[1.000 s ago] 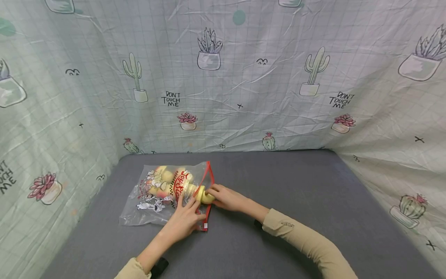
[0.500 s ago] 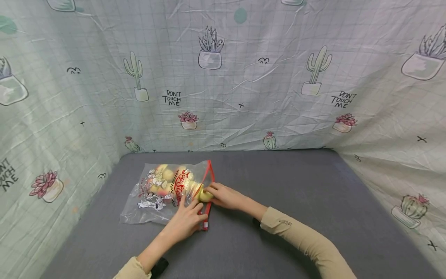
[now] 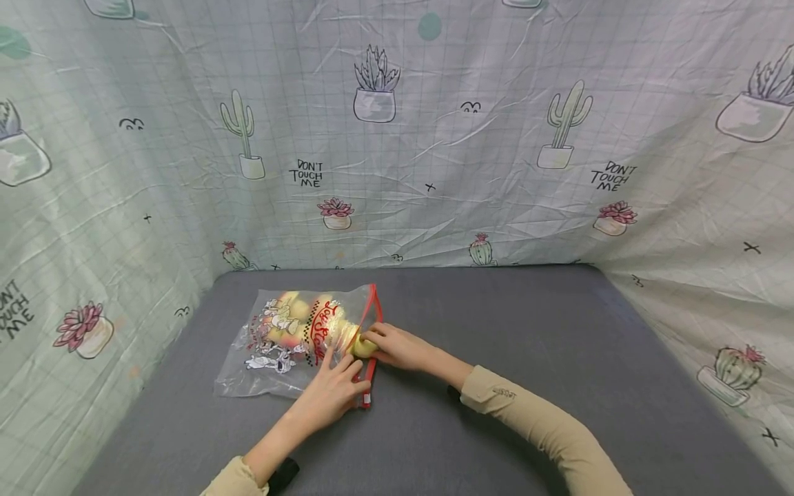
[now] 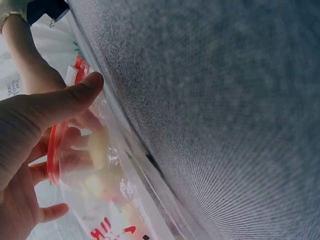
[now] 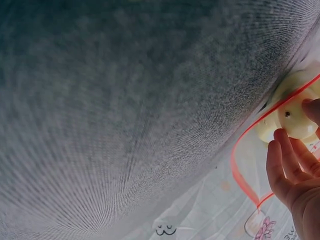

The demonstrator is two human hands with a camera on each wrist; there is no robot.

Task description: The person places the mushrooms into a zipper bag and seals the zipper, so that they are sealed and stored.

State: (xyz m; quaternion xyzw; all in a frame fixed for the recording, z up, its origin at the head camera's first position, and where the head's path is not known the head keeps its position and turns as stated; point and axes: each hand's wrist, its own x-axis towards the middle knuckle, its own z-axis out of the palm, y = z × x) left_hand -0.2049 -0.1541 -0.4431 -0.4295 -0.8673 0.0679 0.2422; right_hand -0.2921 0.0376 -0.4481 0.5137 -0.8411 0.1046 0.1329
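A clear zip bag point(image 3: 248, 382) with cartoon print and a red-edged mouth lies flat at the table's left. Several yellow, partly red-blushed round fruits point(image 3: 300, 308) show through its plastic. My right hand point(image 3: 400, 348) reaches to the mouth from the right, fingers and thumb curled round a pale yellow fruit point(image 5: 296, 120) with a dark spot. My left hand point(image 3: 329, 394) holds the near side of the mouth, its index finger stretched over the plastic. In the left wrist view, its thumb point(image 4: 75, 97) crosses the red edge point(image 4: 53, 152); some fingertip contact is hidden.
The grey table point(image 3: 496, 365) carries the bag left of its middle. A wrinkled curtain point(image 3: 428, 151) printed with cacti hangs behind it and along both sides. Beige sleeves point(image 3: 533, 420) cover my forearms.
My right hand has slid slightly left, moving the yellow fruit a little deeper into the bag's mouth. The left hand has stayed nearly in place.
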